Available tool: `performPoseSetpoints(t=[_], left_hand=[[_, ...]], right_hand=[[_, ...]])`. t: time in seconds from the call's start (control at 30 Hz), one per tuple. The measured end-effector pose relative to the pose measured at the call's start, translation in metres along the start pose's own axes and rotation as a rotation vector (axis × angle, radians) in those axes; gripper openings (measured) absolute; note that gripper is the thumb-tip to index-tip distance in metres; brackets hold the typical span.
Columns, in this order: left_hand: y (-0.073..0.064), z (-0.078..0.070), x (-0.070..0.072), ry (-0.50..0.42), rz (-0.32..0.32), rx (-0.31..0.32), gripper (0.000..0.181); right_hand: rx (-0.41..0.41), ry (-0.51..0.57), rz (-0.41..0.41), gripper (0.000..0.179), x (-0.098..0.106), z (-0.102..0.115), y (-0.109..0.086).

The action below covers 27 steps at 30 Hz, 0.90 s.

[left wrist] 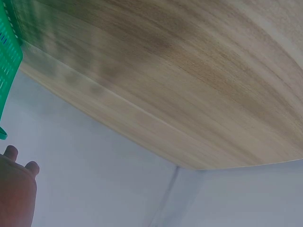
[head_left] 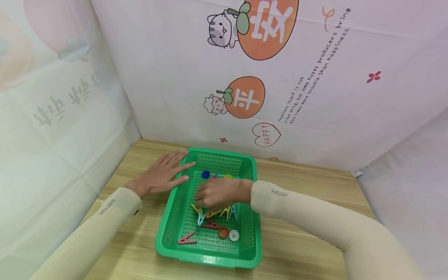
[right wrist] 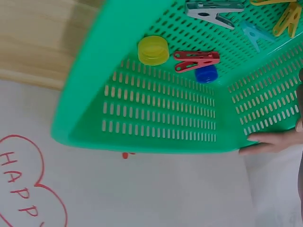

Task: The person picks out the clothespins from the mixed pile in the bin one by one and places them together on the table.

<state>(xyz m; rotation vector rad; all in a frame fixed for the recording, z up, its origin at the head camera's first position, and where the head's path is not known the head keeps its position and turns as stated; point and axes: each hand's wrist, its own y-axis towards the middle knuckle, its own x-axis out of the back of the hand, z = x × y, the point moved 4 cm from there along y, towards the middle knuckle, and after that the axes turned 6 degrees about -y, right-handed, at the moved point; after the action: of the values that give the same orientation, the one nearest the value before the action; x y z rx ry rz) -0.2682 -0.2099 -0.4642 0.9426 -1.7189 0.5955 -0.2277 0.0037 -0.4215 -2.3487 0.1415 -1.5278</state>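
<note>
A green perforated basket [head_left: 249, 254] holds clothespins and bottle caps. My left hand [head_left: 159, 175] lies with spread fingers on its left rim. Over the middle of the basket reaches my right hand [head_left: 218, 193], back up, fingers bent down among the clothespins; I cannot tell whether they pinch one. Close below that hand are a light blue clothespin [head_left: 201, 218], a yellow clothespin [head_left: 226, 212] and a red clothespin [head_left: 210, 223]. A pink clothespin [head_left: 187, 238] lies near the front left. In the right wrist view, a yellow cap [right wrist: 153, 50] and a blue cap [right wrist: 206, 74] flank another red clothespin [right wrist: 196, 60].
A brown cap [head_left: 223, 232] and a white cap [head_left: 234, 235] sit at the basket's front right. Under the basket is a wood-grain table [head_left: 308, 221]. A printed white cloth [head_left: 168, 77] hangs behind it, with more cloth on both sides.
</note>
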Motion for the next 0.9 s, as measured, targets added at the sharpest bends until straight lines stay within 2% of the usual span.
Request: performPoseSetpoints(t=[0.3,0.9], left_hand=[[0.001,0.000,-0.002,0.001,0.000,0.006,0.063],[0.001,0.000,-0.003,-0.002,-0.002,0.004,0.064]], right_hand=[[-0.087,0.036,-0.053,0.034,0.000,-0.006,-0.031],[-0.303,0.125,-0.246,0.032,0.001,-0.019,-0.105]])
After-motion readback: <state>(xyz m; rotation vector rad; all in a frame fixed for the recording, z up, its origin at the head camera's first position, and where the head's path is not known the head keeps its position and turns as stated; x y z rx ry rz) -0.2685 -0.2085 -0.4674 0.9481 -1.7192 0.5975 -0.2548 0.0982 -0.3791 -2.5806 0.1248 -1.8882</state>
